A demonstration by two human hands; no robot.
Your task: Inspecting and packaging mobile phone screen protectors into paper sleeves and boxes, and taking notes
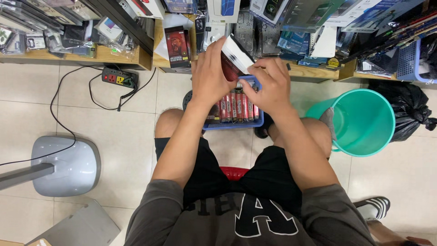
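Packaged box [237,57], red, black and white, held tilted above the blue basket [233,124], between both hands. Left hand [210,75] wraps its near side, grip closed around it; right hand [269,84] pinches its lower edge with curled fingers. Blue basket sits on the tiled floor [114,132] between the person's knees and contains a row of upright red packages [236,107]. To its right, a teal bucket [364,120] stands open, beside a black bag [407,107]. Behind, a wooden shelf [102,54] carries boxed goods; a power strip [119,77] lies on the floor at left.
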